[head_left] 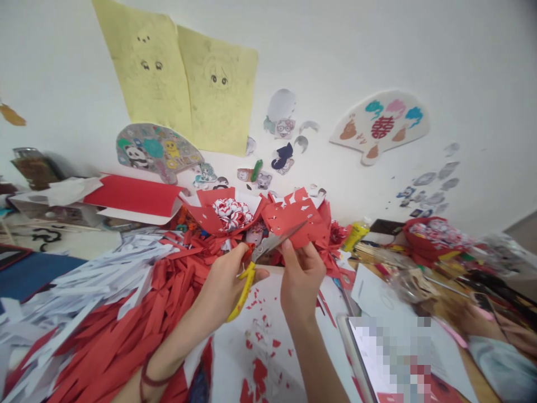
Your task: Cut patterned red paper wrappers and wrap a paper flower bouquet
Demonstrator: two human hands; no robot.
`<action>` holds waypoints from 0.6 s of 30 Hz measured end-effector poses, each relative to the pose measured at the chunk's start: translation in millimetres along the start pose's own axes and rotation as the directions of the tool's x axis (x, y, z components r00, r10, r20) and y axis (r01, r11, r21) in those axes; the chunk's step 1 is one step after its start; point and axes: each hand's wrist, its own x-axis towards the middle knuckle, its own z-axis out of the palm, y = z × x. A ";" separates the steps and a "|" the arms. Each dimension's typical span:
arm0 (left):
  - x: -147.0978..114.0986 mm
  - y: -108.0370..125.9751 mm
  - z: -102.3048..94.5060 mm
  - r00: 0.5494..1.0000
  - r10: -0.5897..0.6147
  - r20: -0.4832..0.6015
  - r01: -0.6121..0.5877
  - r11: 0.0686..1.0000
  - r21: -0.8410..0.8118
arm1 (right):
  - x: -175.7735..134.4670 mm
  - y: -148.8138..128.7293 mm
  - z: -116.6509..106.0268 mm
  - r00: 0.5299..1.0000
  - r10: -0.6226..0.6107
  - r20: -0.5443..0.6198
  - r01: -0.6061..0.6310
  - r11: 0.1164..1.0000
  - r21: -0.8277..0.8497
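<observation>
My left hand (229, 274) is wrapped around the yellow handles of a pair of scissors (248, 282). Their metal blades point up and right, against a piece of red paper (289, 215) that has small holes cut through it. My right hand (301, 268) pinches the lower edge of this paper between thumb and fingers, close to the blade tips. Below both hands, red paper scraps (259, 372) are scattered over a white sheet (229, 358). Just behind, a red-and-white paper flower (232, 212) sits in a red paper wrap.
Heaps of white strips (104, 274) and red strips (159, 302) cover the left side. A tablet-like screen (364, 358), partly blurred, lies at right near another person's sleeve (499, 364). Behind are a red box (134, 196), a yellow bottle (356, 236) and the wall (302, 50).
</observation>
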 end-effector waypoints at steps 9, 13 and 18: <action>5.1 2.2 3.7 0.999 -0.040 0.008 0.040 0.999 -0.006 | -6.3 7.7 6.1 0.994 0.089 -0.057 -0.086 0.995 0.050; 4.6 3.4 -0.5 0.998 -0.062 -0.014 0.061 0.998 -0.013 | -6.3 7.9 5.6 0.990 0.136 0.023 -0.136 0.991 -0.019; 5.1 -1.9 0.7 0.998 -0.049 -0.030 0.049 0.999 -0.010 | 0.8 6.4 0.7 0.997 0.070 -0.026 -0.072 0.994 -0.079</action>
